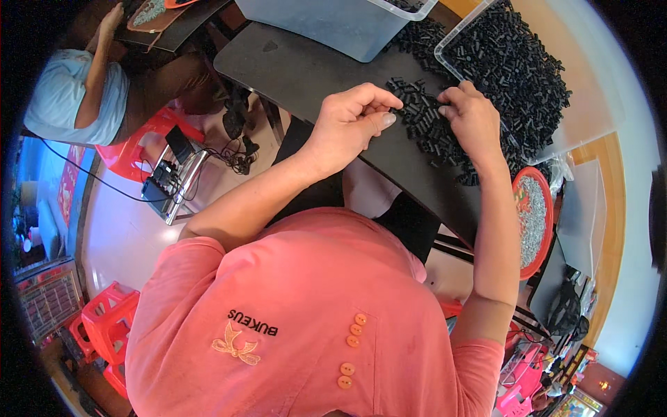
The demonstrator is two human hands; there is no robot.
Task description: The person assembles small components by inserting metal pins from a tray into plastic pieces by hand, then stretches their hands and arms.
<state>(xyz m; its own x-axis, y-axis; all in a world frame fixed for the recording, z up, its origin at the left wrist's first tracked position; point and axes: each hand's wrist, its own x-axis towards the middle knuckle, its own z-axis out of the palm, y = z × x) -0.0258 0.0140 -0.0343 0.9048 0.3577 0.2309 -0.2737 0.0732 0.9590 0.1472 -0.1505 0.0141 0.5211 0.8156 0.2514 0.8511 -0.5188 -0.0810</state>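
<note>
Small black cylindrical plastic pieces (422,118) lie in a loose pile on the dark table (299,66). At the pile's left edge is my left hand (344,131), its thumb and forefinger drawn together in a pinch. Whatever is between those fingertips is too small to make out. My right hand (475,126) reaches onto the pile's right side with bent fingers closed at the tips. What they grip is hidden. Just beyond it, a tipped translucent bin (590,115) spills many more of the same black pieces.
Another translucent bin (316,26) stands at the table's far side. A red round tray (549,229) of small silvery parts sits beside my right forearm. At the far left, another person (76,97) sits on a red stool (132,160). Red stools (111,323) stand lower left.
</note>
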